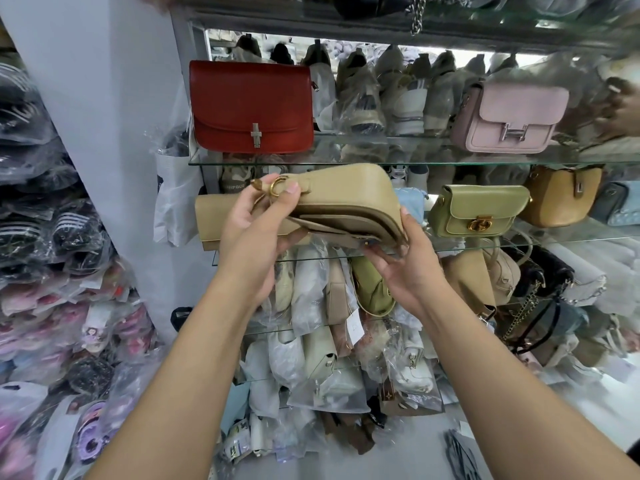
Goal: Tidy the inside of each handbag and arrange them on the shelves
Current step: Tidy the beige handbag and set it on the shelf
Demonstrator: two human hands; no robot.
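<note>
Both hands hold a beige bag [349, 202] in the air just below the red bag [251, 105] and slightly to its right. It is tilted over, not upright, and touches no shelf.

The left hand [256, 223] grips the bag's left end, fingers and thumb curled round it beside a gold ring [277, 187]. The right hand [405, 268] grips the right end, with the thumb up along the edge and the fingers curled under the lower side, near a small metal clasp.

The red bag stands upright on a glass shelf [415, 161]. Far to its right on the same shelf stands a pink bag [509, 119], with plastic-wrapped shoes [381, 95] between the two. One shelf below the red bag, a second beige bag [211, 220] lies partly hidden behind the left hand. On that lower shelf, to the right, stand a green bag [479, 211] and then a tan bag [562, 199]. Further below the red bag, more wrapped bags [311, 358] are packed tightly. To its left, across a white pillar, are heaps of bagged goods [34, 202].
</note>
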